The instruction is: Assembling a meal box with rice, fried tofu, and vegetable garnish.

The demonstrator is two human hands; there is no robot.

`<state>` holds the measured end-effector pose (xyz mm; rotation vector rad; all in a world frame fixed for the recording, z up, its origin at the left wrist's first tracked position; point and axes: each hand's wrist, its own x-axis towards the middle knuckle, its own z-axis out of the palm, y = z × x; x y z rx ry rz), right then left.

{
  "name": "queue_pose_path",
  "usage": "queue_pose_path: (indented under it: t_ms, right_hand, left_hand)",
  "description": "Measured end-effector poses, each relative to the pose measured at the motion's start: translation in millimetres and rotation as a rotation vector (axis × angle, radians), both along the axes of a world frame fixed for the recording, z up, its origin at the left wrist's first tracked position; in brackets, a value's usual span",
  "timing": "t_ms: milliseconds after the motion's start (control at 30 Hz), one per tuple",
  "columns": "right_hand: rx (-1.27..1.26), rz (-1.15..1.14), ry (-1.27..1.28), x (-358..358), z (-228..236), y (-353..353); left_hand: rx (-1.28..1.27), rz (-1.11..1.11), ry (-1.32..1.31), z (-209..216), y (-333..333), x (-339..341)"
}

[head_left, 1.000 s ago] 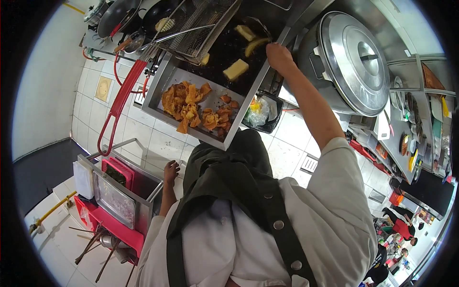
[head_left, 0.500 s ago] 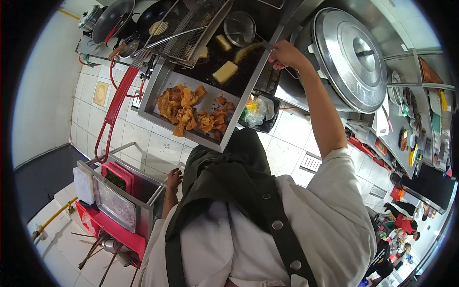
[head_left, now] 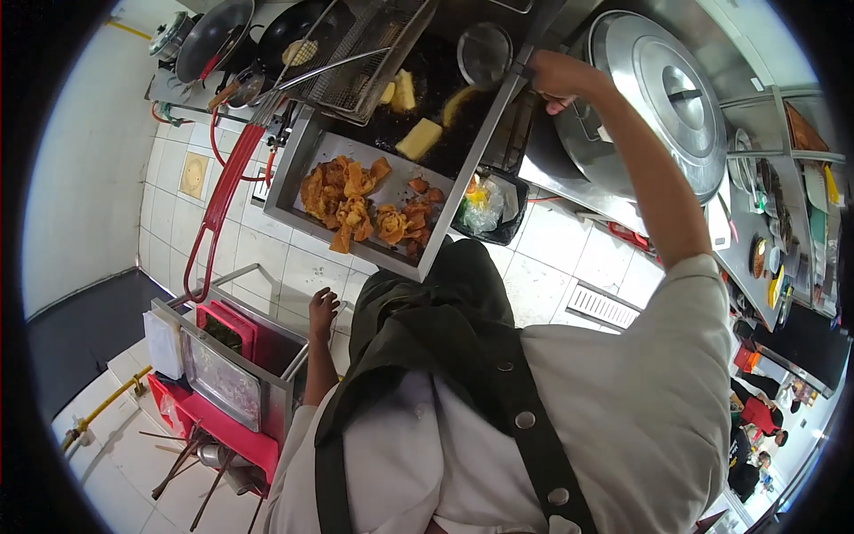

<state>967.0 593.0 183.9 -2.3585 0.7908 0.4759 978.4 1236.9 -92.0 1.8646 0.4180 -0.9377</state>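
Observation:
My right hand (head_left: 565, 78) is closed at the right rim of the fryer (head_left: 485, 133), around the handle of a round mesh skimmer (head_left: 485, 55). The skimmer's bowl hangs over the dark oil at the back right. In the oil float a pale yellow rectangular block (head_left: 418, 140), a smaller yellow piece (head_left: 403, 92) and a long curved strip (head_left: 458, 102). Golden-brown crisp fried pieces (head_left: 342, 196) lie in heaps on the fryer's near metal tray section. Down at my left side, my left hand (head_left: 325, 311) hangs with loosely parted fingers, holding nothing, close to a metal trolley (head_left: 285, 374).
Wire fry baskets (head_left: 356, 62) with long red handles (head_left: 222, 205) sit across the fryer's left. A large lidded steel pot (head_left: 658, 107) stands right of it. Below lies a black bin (head_left: 494, 205) with plastic bags. Black woks (head_left: 298, 40) are at the back left.
My right hand and the skimmer have shifted to the right and slightly away from me. My left hand has lifted a little, its fingers now apart.

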Motion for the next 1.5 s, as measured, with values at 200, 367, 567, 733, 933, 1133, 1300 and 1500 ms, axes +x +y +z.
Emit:
queue_pose_path:
  t_ms: [200, 367, 567, 733, 933, 1133, 1300, 1500]
  right_hand:
    - [0.234, 0.065, 0.168, 3, 25, 8]
    - [0.173, -0.015, 0.219, 3, 60, 41]
    - [0.134, 0.103, 0.41, 50, 35, 71]
    - [0.077, 0.064, 0.441, 45, -30, 81]
    - [0.095, -0.101, 0.25, 27, -35, 109]
    - [-0.225, 0.032, 0.019, 6, 6, 106]
    - [-0.691, 0.344, -0.009, 19, 14, 78]
    - [-0.596, 0.391, 0.23, 47, -7, 43]
  left_hand:
    - [0.056, -0.031, 0.209, -56, 30, -38]
    - [-0.017, 0.028, 0.239, -86, 42, -54]
    - [-0.061, 0.055, 0.255, -93, 47, -45]
    - [-0.105, 0.121, 0.212, -73, 28, -19]
    - [-0.083, 0.11, 0.213, -69, 48, -13]
    - [0.01, 0.06, 0.236, -63, 82, -9]
    - [0.039, 0.049, 0.216, -59, 85, 1]
    - [-0.027, 0.099, 0.141, -38, 64, 6]
